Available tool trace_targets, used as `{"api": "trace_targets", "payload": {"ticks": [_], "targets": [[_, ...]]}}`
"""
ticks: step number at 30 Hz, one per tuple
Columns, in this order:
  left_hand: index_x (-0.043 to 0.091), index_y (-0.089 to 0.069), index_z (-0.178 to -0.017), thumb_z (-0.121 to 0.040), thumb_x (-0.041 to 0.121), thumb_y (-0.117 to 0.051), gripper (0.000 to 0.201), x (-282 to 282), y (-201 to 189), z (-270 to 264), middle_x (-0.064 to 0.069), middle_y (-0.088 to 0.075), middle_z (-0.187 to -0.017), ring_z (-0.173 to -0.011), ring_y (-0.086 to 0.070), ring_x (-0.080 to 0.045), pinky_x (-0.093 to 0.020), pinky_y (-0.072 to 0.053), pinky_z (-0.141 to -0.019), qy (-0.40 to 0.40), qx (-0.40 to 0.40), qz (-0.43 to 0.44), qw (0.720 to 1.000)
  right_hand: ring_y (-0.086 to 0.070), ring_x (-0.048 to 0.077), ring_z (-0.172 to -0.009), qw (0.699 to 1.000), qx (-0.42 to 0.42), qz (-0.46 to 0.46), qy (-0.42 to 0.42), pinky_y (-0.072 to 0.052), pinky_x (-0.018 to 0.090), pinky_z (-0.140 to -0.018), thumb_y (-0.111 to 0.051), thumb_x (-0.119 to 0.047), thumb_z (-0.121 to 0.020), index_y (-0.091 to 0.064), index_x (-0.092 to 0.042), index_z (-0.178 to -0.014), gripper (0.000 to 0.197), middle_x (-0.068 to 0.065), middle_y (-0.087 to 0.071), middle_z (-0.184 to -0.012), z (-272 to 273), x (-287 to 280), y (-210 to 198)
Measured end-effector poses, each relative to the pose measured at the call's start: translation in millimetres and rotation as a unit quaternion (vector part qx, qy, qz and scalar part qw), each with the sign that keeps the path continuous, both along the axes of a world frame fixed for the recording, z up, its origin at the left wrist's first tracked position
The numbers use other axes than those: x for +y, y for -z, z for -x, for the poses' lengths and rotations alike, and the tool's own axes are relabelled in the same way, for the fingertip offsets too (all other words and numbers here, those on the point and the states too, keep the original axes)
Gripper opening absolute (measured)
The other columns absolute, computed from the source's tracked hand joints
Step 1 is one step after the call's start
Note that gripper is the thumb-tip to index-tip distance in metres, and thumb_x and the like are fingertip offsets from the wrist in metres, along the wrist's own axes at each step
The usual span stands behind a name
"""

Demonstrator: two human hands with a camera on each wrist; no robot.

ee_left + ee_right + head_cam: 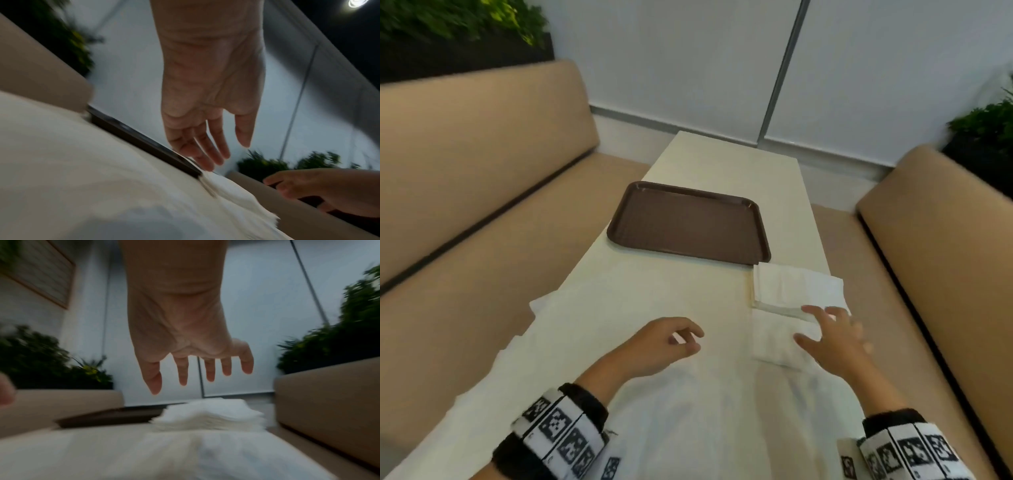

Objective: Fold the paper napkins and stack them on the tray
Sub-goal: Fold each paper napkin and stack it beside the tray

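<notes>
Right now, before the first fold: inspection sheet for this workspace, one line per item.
Surface: long pale table, running away from the camera between two benches.
Job's things: brown tray with nothing on it, mid-table; stack of white paper napkins just off its near right corner; one loose napkin lying flat in front of the stack.
Clutter: nothing seen.
Grippers: left hand holds nothing, fingers loosely curled above the table; right hand spread open over the loose napkin and the stack's near edge, contact unclear.
Cables: nothing seen.
Surroundings: tan padded benches on both sides, pale wall panels behind, green plants in the far corners.
</notes>
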State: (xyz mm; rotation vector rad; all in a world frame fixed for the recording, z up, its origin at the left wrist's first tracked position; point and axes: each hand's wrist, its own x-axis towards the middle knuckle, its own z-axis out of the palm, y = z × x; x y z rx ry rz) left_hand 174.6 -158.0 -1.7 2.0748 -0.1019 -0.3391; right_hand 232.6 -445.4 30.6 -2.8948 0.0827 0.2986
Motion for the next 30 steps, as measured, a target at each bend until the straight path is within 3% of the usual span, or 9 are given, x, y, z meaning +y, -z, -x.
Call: {"api": "trace_targets", "payload": {"ticks": [4,10,12,15,18,23,25,27,30], "targets": [[0.045,-0.066,-0.095,-0.092,0.028,-0.059,0.018,86.4,2.9,76.3,0.009,-0.064,-0.100,-0.083,-0.060,-0.011,-0.018,-0.046,-0.075,-0.129,0.003,0.019,0.991,-0.030,0.021,-0.133,0.978,0.052,-0.075,-0.186,-0.030,0.044,-0.110,-0.057,-0.043,-0.091,-0.049,-0.037,-0.128,0.039,-0.005,-0.041,-0.139,17.3,74.9,-5.8],[0.050,-0.065,-0.090,-0.089,0.032,-0.063,0.018,153.2,16.4,161.2,0.004,-0.063,-0.100,-0.086,-0.063,-0.018,-0.027,-0.045,-0.079,-0.256,0.025,0.058,0.965,-0.038,0.019,-0.128,0.924,0.118,-0.085,-0.353,-0.034,0.031,-0.107,-0.066,-0.034,-0.087,-0.043,-0.025,-0.138,0.057,-0.002,-0.043,-0.138,37.5,173.6,28.8],[0.050,-0.067,-0.091,-0.085,0.038,-0.065,0.013,164.6,22.9,174.8,0.002,-0.065,-0.102,-0.087,-0.063,-0.018,-0.028,-0.046,-0.077,-0.285,0.025,0.067,0.956,-0.037,0.020,-0.131,0.918,0.114,-0.083,-0.371,-0.032,0.031,-0.108,-0.067,-0.028,-0.086,-0.039,-0.023,-0.141,0.062,0.001,-0.040,-0.143,37.0,198.9,42.3],[0.046,-0.069,-0.088,-0.090,0.021,-0.062,0.026,175.8,31.0,185.9,-0.001,-0.066,-0.101,-0.084,-0.065,-0.019,-0.029,-0.046,-0.074,-0.314,0.012,0.077,0.946,-0.030,0.021,-0.137,0.917,0.103,-0.074,-0.378,-0.028,0.033,-0.113,-0.066,-0.017,-0.084,-0.033,-0.020,-0.145,0.069,0.001,-0.032,-0.151,31.8,227.2,57.4],[0.046,-0.069,-0.089,-0.090,0.017,-0.060,0.031,180.5,32.5,192.3,-0.003,-0.067,-0.101,-0.084,-0.065,-0.021,-0.029,-0.046,-0.074,-0.326,-0.002,0.089,0.941,-0.028,0.022,-0.140,0.928,0.103,-0.045,-0.356,-0.026,0.041,-0.114,-0.064,-0.019,-0.085,-0.028,-0.021,-0.148,0.073,0.000,-0.028,-0.154,23.6,242.6,68.4],[0.046,-0.069,-0.088,-0.083,0.028,-0.069,0.019,181.7,31.0,198.3,-0.003,-0.067,-0.101,-0.085,-0.064,-0.021,-0.028,-0.045,-0.075,-0.331,-0.002,0.120,0.936,-0.042,0.022,-0.131,0.939,0.022,-0.054,-0.340,-0.033,0.031,-0.109,-0.052,-0.011,-0.091,-0.048,-0.019,-0.137,0.047,0.001,-0.048,-0.142,13.0,244.0,81.8],[0.045,-0.070,-0.087,-0.087,0.021,-0.067,0.024,182.4,31.6,199.7,-0.002,-0.067,-0.100,-0.085,-0.064,-0.020,-0.026,-0.045,-0.074,-0.331,-0.001,0.123,0.935,-0.046,0.022,-0.128,0.940,0.003,-0.082,-0.330,-0.033,0.027,-0.106,-0.053,-0.008,-0.091,-0.054,-0.015,-0.132,0.041,0.002,-0.053,-0.138,12.9,243.0,79.0],[0.041,-0.071,-0.088,-0.090,0.012,-0.061,0.030,183.5,32.4,200.3,-0.003,-0.066,-0.100,-0.084,-0.063,-0.019,-0.025,-0.045,-0.074,-0.337,0.001,0.120,0.934,-0.042,0.022,-0.131,0.932,0.048,-0.078,-0.350,-0.031,0.027,-0.107,-0.060,-0.014,-0.089,-0.050,-0.017,-0.136,0.048,0.003,-0.047,-0.142,14.6,241.6,69.1],[0.027,-0.070,-0.098,-0.091,0.008,-0.058,0.024,184.7,29.7,201.2,-0.008,-0.065,-0.103,-0.083,-0.060,-0.017,-0.014,-0.046,-0.069,-0.348,0.005,0.126,0.929,-0.027,0.024,-0.139,0.904,0.149,0.004,-0.401,-0.027,0.040,-0.113,-0.070,-0.033,-0.082,-0.034,-0.028,-0.144,0.073,0.003,-0.026,-0.152,27.9,237.9,50.2]]}}
